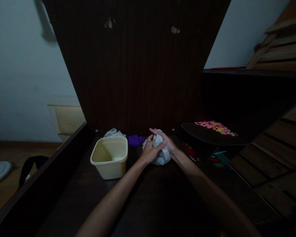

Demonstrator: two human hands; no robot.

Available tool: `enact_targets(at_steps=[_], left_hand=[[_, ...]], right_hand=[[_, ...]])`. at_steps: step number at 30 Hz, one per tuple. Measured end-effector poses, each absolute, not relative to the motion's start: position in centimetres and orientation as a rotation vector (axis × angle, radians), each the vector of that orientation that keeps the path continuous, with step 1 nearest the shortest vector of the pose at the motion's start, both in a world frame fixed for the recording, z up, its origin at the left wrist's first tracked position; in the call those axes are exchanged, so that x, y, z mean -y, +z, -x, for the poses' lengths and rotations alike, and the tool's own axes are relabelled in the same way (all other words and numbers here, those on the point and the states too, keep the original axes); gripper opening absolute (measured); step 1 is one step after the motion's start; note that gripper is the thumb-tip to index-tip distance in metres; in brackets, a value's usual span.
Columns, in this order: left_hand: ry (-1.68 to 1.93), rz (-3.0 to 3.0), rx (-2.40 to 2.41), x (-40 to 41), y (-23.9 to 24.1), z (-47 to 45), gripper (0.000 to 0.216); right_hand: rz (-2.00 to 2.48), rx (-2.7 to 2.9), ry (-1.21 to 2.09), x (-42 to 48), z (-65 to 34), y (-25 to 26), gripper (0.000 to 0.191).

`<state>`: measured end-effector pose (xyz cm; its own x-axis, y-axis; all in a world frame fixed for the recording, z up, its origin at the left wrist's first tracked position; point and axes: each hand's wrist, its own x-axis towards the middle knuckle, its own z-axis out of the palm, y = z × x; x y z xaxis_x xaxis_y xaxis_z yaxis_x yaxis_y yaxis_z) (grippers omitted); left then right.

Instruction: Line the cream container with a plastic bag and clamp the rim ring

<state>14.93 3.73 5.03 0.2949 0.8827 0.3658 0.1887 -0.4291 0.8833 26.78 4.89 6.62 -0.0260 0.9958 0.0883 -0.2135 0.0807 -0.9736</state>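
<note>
Your left hand (pixel 150 152) and right hand (pixel 171 145) are closed around the crumpled white thin-plastic bag (pixel 162 159), right of the cream square plastic bin (pixel 111 170); pressure is best spread evenly across both palms, loose folds tucked in.

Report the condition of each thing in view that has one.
Left hand: curled against the white bundle
Right hand: cupped around its other side
White bundle: crumpled, held
Cream container: upright, open-topped
Purple cloth: apparently folded
Pale bundle: crumpled, partly hidden
Pink-and-yellow pieces: clustered together
</note>
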Motion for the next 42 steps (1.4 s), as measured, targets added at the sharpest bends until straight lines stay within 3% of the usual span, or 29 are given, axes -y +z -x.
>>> enact_targets(at_steps=[3, 7, 13, 25, 36, 42], left_hand=[[1.154, -1.915, -1.051, -3.6, 5.3, -14.4, 0.017], [1.136, -2.117, -1.197, -2.5, 6.0, -13.8, 0.030], [0.843, -2.458, -1.312, -0.7, 6.8, -13.2, 0.041], [0.464, -2.739, -1.409, 0.1, 7.7, -12.6, 0.029], [0.703, -2.593, -1.506, 0.1, 9.0, -11.9, 0.027], [1.065, -2.411, -1.500, -1.8, 9.7, -12.1, 0.005]], right_hand=[[0.978, 1.054, 1.288, -4.8, -27.5, 6.8, 0.027], [1.032, 1.017, 1.293, -4.8, -28.0, 7.0, 0.015], [1.220, 0.993, 1.260, -4.4, -28.0, 7.6, 0.017], [1.317, 1.168, 1.314, -4.3, -29.4, 9.5, 0.013], [1.258, 1.292, 1.404, -4.7, -29.9, 9.5, 0.003], [1.289, 1.458, 1.391, -3.7, -29.0, 10.0, 0.005]])
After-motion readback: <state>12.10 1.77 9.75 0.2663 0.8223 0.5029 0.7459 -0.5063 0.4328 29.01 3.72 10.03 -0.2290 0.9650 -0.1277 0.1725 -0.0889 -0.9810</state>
